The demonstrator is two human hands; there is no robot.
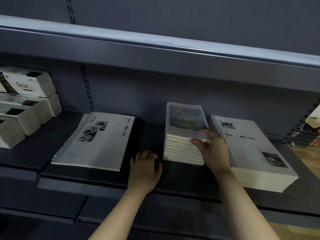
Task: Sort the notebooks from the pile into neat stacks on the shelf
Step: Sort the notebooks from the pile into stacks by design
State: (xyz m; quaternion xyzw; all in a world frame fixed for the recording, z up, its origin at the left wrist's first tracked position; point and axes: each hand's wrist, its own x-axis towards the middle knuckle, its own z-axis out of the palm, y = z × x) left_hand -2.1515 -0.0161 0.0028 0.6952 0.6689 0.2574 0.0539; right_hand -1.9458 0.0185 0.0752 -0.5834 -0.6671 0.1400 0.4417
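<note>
Paper covers, thin and probably slippery: top notebook (pixel 186 121) of the middle stack (pixel 181 153) on the shelf (pixel 78 174), likely light and bendy, best taken at its near edge, where the right hand (pixel 212 151) pinches it, thumb below. Left hand (pixel 144 168) rests alongside, loosely curled, empty.

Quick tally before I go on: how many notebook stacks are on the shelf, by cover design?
Time & Memory stacks: 2
Blue painted-cover stack: 1
Total: 3
</note>
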